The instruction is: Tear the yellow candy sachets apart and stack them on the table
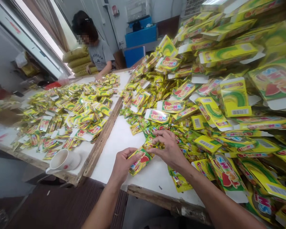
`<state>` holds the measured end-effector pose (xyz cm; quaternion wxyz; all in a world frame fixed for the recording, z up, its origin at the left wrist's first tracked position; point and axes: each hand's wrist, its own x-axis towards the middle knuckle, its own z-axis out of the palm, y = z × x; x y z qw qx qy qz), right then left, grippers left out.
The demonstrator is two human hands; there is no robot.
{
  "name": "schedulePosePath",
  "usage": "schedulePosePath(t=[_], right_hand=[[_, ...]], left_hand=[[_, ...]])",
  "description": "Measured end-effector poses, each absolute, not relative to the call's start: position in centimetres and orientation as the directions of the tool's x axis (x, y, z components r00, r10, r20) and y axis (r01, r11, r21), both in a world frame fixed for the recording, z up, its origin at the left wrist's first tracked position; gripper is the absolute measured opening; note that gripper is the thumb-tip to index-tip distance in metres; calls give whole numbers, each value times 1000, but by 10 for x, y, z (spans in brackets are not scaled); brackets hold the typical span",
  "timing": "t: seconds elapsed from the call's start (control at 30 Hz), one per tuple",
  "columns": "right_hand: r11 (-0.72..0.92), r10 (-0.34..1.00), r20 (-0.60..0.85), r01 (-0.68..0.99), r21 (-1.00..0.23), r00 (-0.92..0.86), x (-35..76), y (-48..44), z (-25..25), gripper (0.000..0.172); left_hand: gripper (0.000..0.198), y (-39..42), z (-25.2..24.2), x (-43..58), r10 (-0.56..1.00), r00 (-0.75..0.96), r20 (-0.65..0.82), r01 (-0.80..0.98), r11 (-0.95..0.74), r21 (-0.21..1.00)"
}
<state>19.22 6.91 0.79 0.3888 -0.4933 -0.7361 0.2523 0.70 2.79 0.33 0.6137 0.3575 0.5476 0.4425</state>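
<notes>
My left hand [124,163] is closed around a small yellow and green carton [140,161] with a watermelon picture, tilted just above the white tabletop. At the carton's upper end, the fingers of my right hand [168,148] pinch a small shiny yellow-green sachet [147,143]. The sachet meets the carton's end; how far it reaches inside is hidden. Right beside my right hand lie loose green and yellow sachets [145,122]. A flat carton with a white flap [157,116] rests beyond my hands.
A tall heap of yellow cartons [233,95] rises on the right. Left of a wooden edge strip [102,140] is another table with a carton pile [69,108] and a white mug [64,159] near its front edge. A person in a grey shirt [101,55] works at the far end.
</notes>
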Motion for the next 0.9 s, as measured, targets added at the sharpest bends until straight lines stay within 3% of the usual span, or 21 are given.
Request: schedulePosePath(t=[0.07, 0.33, 0.53, 0.73, 0.9], right_hand=[[404, 914, 355, 516, -755, -196, 194, 71, 9, 8], [437, 881, 465, 531, -726, -91, 192, 67, 11, 16], [363, 931, 296, 478, -800, -213, 193, 68, 14, 20], [226, 953, 120, 390, -893, -279, 188, 62, 11, 20], [229, 921, 79, 364, -903, -382, 179, 53, 13, 35]], left_hand=[[31, 27, 2, 7, 943, -23, -333, -144, 326, 934], [32, 24, 3, 11, 956, -110, -271, -99, 261, 960], [34, 23, 4, 10, 935, -87, -344, -173, 326, 929], [29, 21, 3, 11, 946, -107, -305, -148, 288, 946], [30, 23, 9, 13, 932, -127, -341, -199, 313, 929]])
